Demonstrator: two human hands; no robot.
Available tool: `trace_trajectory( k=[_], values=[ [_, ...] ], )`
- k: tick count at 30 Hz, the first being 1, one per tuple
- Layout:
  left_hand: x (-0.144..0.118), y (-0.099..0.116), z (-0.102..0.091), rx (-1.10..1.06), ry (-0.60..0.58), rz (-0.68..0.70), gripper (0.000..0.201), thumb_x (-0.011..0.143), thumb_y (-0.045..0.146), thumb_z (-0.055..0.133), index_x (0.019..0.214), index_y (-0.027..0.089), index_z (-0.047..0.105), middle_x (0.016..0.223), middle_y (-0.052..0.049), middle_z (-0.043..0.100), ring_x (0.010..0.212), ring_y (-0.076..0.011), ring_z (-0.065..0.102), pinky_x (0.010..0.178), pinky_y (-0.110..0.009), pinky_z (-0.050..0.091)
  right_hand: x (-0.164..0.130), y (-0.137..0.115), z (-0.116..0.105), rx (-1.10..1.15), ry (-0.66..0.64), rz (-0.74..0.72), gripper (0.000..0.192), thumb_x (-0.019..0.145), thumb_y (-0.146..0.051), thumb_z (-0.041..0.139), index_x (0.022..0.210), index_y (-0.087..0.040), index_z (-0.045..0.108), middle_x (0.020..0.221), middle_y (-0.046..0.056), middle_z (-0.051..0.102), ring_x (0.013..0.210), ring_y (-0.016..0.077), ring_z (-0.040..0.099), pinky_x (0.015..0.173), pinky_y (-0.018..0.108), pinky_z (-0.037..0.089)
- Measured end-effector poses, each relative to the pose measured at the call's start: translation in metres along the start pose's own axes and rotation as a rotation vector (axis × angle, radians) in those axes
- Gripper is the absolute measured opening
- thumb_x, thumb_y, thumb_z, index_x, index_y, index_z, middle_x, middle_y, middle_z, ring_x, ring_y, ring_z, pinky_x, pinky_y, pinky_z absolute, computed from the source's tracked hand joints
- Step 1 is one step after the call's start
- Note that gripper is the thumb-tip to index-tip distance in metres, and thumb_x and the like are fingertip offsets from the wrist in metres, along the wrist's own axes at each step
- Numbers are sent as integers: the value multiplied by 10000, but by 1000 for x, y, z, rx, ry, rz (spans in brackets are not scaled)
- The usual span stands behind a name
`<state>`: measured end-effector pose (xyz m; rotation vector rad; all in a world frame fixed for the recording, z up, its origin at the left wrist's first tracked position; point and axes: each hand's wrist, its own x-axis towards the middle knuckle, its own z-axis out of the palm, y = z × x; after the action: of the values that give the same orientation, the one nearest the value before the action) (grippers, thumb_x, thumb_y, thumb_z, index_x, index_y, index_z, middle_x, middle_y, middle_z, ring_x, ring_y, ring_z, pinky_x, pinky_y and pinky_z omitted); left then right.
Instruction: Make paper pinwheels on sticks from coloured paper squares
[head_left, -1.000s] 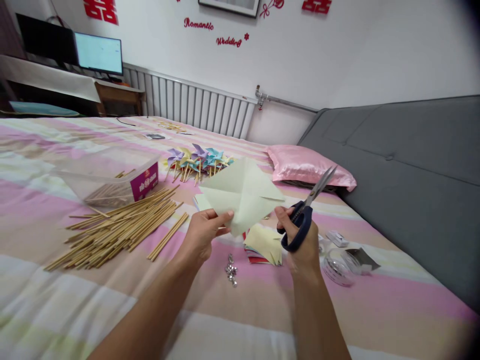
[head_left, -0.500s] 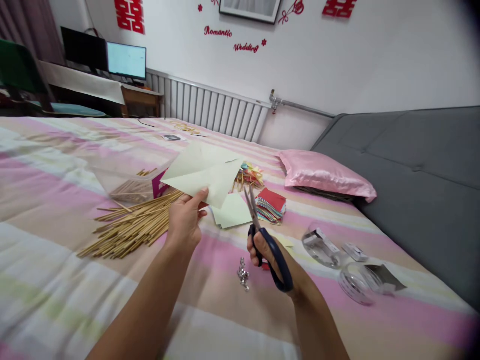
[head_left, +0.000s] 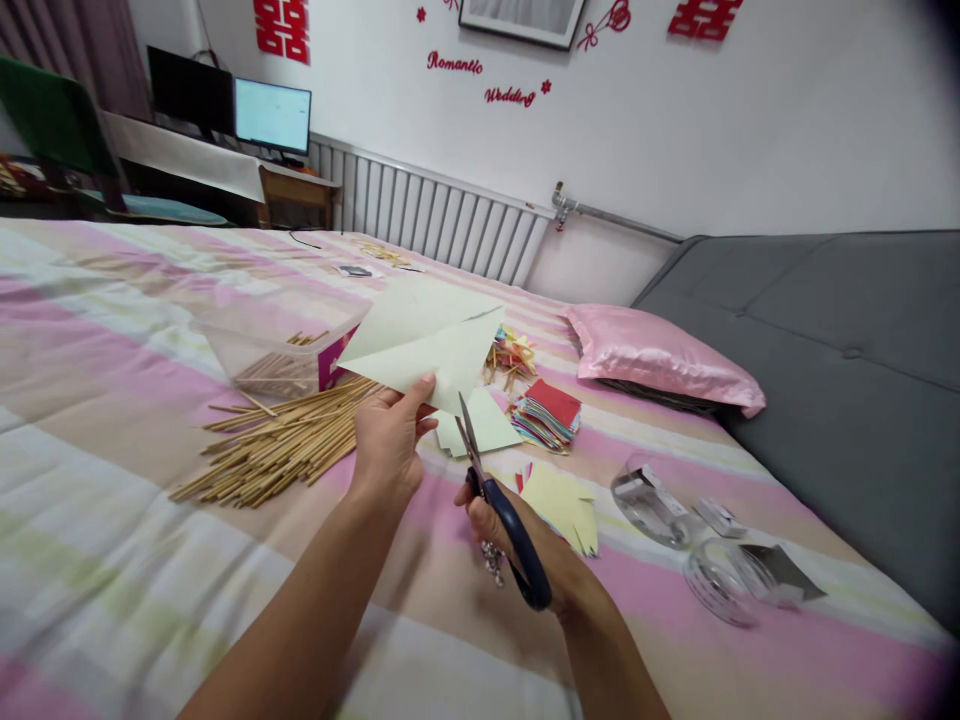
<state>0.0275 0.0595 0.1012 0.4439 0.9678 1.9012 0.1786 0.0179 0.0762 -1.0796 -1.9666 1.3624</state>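
Observation:
My left hand (head_left: 391, 432) pinches pale green paper (head_left: 427, 335) along its lower edge, thumb on top. The paper has a long slit running in from its right side. Dark-handled scissors (head_left: 517, 545) are gripped in my right hand (head_left: 510, 520), their blades slightly parted and pointing up beside the paper's lower right corner. Beneath the held paper lie more pale green sheets (head_left: 484, 425). A small pile of silvery metal pieces (head_left: 492, 560) is partly hidden behind the right hand. Yellow paper pieces (head_left: 559, 495) lie just beyond that hand.
Bamboo sticks (head_left: 285, 450) lie on the striped bedsheet, before a clear plastic box (head_left: 262, 365). Stacked coloured squares (head_left: 551, 410) sit right of centre. Clear round containers (head_left: 724, 580) stand farther right, a pink pillow (head_left: 667, 355) beyond. Finished-looking paper-and-stick pieces (head_left: 510, 355) lie behind the paper.
My right hand has brought the scissors left, closer to the held paper, uncovering the yellow paper pieces. The whole view has shifted slightly. My left hand keeps its pinch.

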Motion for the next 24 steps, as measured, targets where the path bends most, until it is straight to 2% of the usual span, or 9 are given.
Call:
trace_trajectory(
  k=[8,19,24],
  values=[
    [-6,-3,4,20,8,-15,305,482,257,807,705,132,640,652,22,635,524,-62,531,469,-175,375,3,10,1,17,42,-60,509,814,-666,401,922,-181,515,808,15,480,711,146,447,629,275,366],
    [-9,-3,6,23,-6,-34,300,493,243,802,727,133,650,643,30,637,520,-58,529,493,-182,393,3,8,0,-12,65,-77,546,790,-708,383,838,-179,504,750,2,467,676,139,438,597,263,347],
    [-9,-3,5,26,-8,-34,287,492,243,804,706,133,647,632,29,635,513,-58,524,493,-184,393,5,13,0,-61,71,-107,517,822,-682,352,718,-185,449,698,-8,448,640,130,427,576,261,325]
  ],
)
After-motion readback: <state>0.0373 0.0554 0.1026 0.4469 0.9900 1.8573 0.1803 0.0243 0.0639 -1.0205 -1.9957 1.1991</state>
